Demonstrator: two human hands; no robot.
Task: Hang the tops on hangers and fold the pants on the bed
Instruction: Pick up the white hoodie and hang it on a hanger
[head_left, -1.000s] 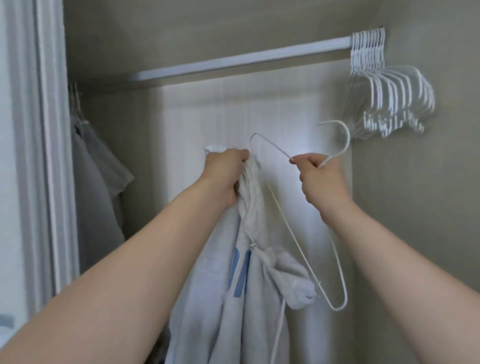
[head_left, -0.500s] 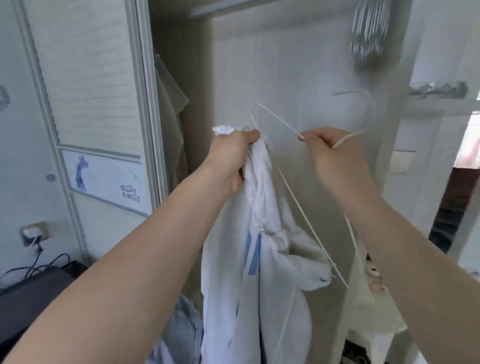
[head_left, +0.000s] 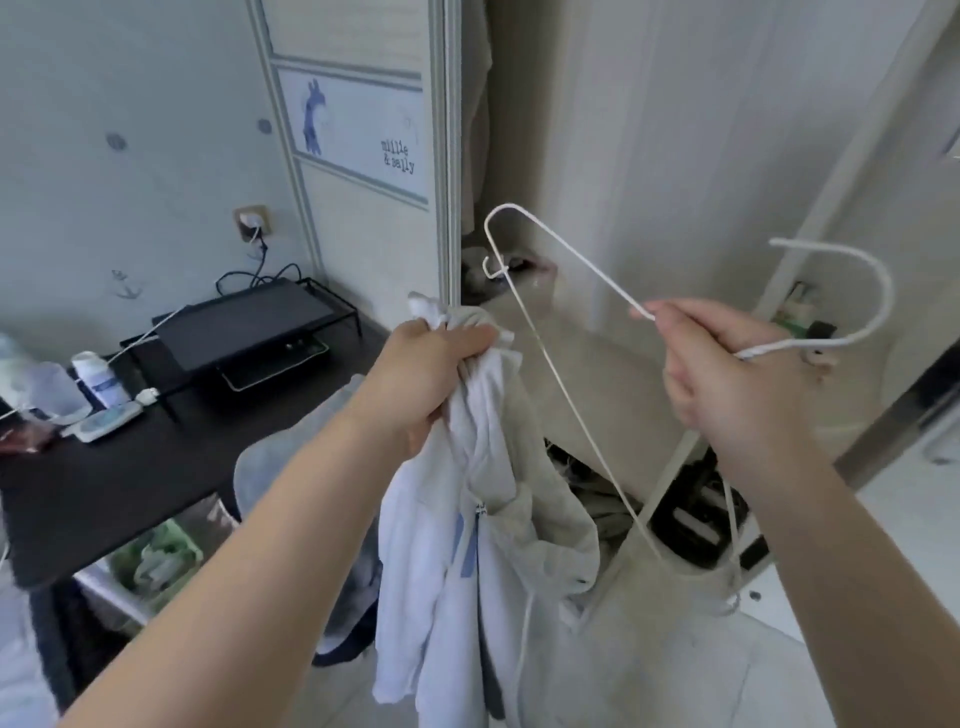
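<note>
My left hand gripped one white hoodie by its bunched top. Just right of the hoodie, my right hand pinched one wire hanger. Left of the hoodie stood one black desk, and beyond the hoodie one wardrobe door.

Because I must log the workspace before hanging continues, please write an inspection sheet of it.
Surface: dark desk at left; no bed in view.
Job's things: white hoodie hangs from the left grip; white wire hanger beside it, not yet inside.
Clutter: black stand and white bottle on the desk; green basket beneath.
Grips: left grip clutches the hoodie's top; right grip holds the hanger near its hook.
Cables: black cables from the wall socket to the desk; white cable across the stand.
Surroundings: wardrobe door with a giraffe picture.
</note>
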